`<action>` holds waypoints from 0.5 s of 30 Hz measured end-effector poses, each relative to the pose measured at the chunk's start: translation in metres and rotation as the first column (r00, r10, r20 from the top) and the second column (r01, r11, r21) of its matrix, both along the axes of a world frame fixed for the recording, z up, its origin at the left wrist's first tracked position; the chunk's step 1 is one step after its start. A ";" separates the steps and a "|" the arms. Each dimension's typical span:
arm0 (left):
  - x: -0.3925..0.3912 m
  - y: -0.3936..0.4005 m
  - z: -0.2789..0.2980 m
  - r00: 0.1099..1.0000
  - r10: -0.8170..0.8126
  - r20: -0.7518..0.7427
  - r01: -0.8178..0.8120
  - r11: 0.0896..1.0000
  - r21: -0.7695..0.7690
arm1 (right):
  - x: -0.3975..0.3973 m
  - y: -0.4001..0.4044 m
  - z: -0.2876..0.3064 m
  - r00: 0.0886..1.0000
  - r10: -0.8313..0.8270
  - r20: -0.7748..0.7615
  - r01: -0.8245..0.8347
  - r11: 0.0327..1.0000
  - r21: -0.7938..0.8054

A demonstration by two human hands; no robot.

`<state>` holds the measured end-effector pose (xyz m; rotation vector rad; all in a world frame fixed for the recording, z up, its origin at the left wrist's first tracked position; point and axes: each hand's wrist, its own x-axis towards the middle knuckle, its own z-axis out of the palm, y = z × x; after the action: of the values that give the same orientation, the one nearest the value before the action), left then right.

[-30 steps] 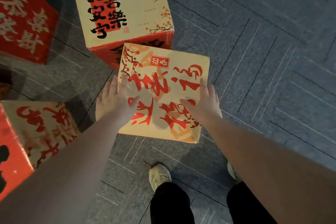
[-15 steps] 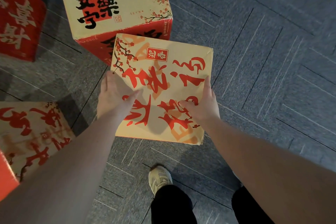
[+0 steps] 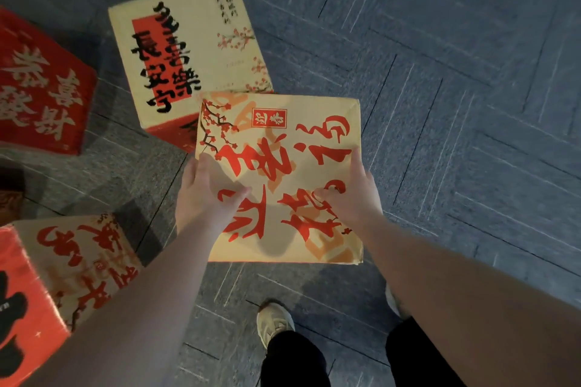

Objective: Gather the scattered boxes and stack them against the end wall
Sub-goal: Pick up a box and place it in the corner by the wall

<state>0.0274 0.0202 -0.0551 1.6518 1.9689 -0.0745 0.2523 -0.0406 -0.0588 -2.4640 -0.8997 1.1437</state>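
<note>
A cream box with red calligraphy (image 3: 283,148) is lifted off the floor in front of me, its top face towards the camera. My left hand (image 3: 204,198) grips its left side, thumb across the top. My right hand (image 3: 349,195) grips its right side the same way. Behind it on the carpet stands a cream box with black characters on a red stripe (image 3: 195,56). A red box with pale characters (image 3: 41,91) sits at the far left. Another cream and red box (image 3: 72,264) stands at the lower left.
The floor is grey-blue carpet tile (image 3: 456,88), bare across the right half of the view. My two feet, in pale shoes (image 3: 275,320) and dark trousers, stand just below the held box. No wall is in view.
The held box has risen from the floor and come closer to the camera, both hands wrapping its sides. The view has tilted, so the floor boxes sit lower in frame.
</note>
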 end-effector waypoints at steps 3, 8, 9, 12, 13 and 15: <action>0.021 0.025 0.051 1.000 -0.011 0.016 0.011 0.999 0.037 | 0.023 0.021 0.051 1.000 0.006 0.024 -0.007 0.999 0.043; 0.061 0.057 0.140 0.998 -0.052 0.031 0.049 0.995 0.090 | 0.064 0.052 0.138 0.998 0.023 0.056 -0.030 0.993 0.115; 0.069 0.060 0.157 0.998 -0.054 0.030 0.051 0.994 0.099 | 0.072 0.056 0.155 0.998 0.025 0.056 -0.032 0.991 0.133; 0.092 0.070 0.201 0.998 -0.062 0.023 0.059 0.990 0.129 | 0.098 0.067 0.198 0.998 0.037 0.055 -0.047 0.983 0.179; 0.100 0.073 0.215 0.998 -0.058 0.019 0.055 0.988 0.141 | 0.106 0.071 0.213 0.998 0.046 0.051 -0.055 0.982 0.183; 0.115 0.078 0.240 0.999 -0.039 0.008 0.037 0.984 0.175 | 0.123 0.079 0.244 0.997 0.066 0.039 -0.073 0.979 0.191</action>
<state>0.1425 0.0978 0.1852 1.7961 1.9834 0.0965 0.3754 0.0385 0.1848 -2.3175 -1.0609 0.9895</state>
